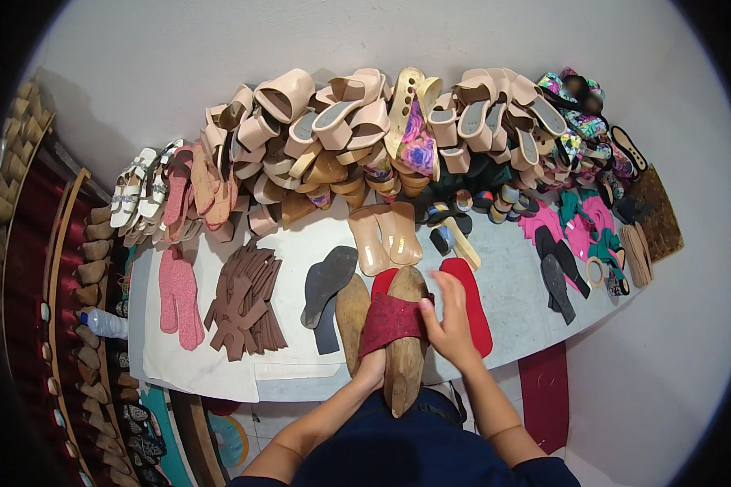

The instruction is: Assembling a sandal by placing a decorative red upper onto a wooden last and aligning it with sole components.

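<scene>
Wooden foot-shaped shoe last (pixel 404 349) sits upright-ish at the near edge of the pale grey counter (pixel 512 308), toe pointing away, heel overhanging toward the person's lap. Red textured fabric strap (pixel 394 316) is wrapped across its top. Left hand (pixel 372 367) is clamped on the strap's near-left end, fingers mostly hidden under the fabric. Right hand (pixel 451 321) presses the strap's right side against the last, fingers (pixel 444 284) spread and reaching forward past the strap, not closed around anything. A second wooden last (pixel 351 312) lies just beside the first on its left, touching or nearly so; can't tell which. Two flat red insoles (pixel 473 304) lie under and right of the work. Dark grey flat sole (pixel 329 280) left of the lasts, then a stack of brown cut strap pieces (pixel 248 304) and pink glittery insoles (pixel 179 296) on a white sheet. Pair of beige insoles (pixel 386 235) just beyond the last. Back of counter: big heap of beige wedge sandals (pixel 365 130) against the wall.
</scene>
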Available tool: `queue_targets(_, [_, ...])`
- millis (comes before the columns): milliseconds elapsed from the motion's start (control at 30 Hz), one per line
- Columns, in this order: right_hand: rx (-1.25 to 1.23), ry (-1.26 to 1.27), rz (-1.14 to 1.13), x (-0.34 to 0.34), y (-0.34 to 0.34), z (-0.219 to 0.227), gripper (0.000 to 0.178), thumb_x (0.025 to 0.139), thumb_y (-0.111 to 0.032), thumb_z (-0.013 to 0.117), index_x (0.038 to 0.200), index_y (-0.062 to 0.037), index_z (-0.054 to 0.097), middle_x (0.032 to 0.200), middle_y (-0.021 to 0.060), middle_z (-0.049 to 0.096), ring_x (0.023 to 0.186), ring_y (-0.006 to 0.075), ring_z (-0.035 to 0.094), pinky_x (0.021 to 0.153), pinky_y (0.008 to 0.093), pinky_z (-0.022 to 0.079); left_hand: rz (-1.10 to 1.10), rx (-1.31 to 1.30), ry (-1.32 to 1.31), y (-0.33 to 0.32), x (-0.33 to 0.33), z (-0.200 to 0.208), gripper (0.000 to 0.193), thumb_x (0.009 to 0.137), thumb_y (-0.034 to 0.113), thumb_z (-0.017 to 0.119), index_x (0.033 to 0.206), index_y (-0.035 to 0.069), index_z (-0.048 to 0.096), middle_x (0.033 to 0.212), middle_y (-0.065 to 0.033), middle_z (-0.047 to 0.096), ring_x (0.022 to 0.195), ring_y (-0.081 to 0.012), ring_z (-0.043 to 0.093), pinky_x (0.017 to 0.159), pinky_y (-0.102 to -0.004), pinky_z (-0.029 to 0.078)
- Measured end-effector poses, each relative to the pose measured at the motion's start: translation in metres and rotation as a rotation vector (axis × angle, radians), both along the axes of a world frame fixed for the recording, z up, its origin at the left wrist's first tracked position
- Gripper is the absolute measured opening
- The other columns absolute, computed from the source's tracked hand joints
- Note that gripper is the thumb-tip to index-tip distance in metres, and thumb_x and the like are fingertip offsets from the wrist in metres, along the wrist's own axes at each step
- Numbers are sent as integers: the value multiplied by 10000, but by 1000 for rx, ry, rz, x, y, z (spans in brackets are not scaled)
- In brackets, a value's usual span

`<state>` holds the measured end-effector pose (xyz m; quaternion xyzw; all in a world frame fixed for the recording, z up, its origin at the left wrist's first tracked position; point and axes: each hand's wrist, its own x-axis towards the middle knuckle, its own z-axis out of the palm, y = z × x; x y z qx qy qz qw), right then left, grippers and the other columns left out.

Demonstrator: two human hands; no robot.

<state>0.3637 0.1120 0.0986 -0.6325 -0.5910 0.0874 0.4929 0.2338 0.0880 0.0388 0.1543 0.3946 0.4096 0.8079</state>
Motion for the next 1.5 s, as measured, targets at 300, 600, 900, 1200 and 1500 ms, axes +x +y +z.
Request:
queue_targets(300, [-179, -675, 750, -4, 28, 41, 368, 758, -345, 590, 1006, -74, 577, 837, 115, 519, 835, 280, 494, 773, 382, 372, -112, 489, 494, -19, -1, -13, 377, 917, 262, 360, 1229, 50, 347, 1166, -78, 433, 1051, -155, 440, 901, -279, 345])
queue_targets(600, [-179, -692, 534, -4, 39, 30, 181, 748, -233, 610, 846, -81, 602, 760, 117, 483, 767, 268, 484, 642, 353, 361, -140, 516, 314, -14, 0, -24, 507, 859, 317, 507, 1117, -66, 299, 1086, -155, 455, 989, -177, 460, 844, -281, 371])
queue_targets(900, [-187, -746, 575, 10, 41, 30, 159, 715, -213, 619, 767, -63, 606, 758, 118, 474, 760, 265, 475, 635, 358, 360, -125, 232, 172, -12, 8, -8, 666, 792, 218, 633, 1138, -65, 139, 1118, -196, 435, 995, -180, 486, 838, -305, 416])
queue_targets(1200, [-225, -754, 541, 15, 33, 36, 164, 717, -205, 611, 806, -67, 619, 764, 118, 472, 770, 269, 471, 667, 363, 363, -140, 388, 76, -12, 8, 8, 698, 814, 164, 600, 1297, 98, 100, 1228, -148, 359, 1082, -195, 444, 899, -318, 380])
queue_targets(1500, [-482, 270, 471, 52, 42, 6, 260, 895, -244, 433, 994, -41, 561, 933, 87, 550, 894, 164, 509, 798, 259, 380, -122, 358, 49, -16, 1, 4, 688, 814, 173, 593, 1292, 58, 112, 1264, -146, 296, 1179, -199, 324, 980, -321, 270])
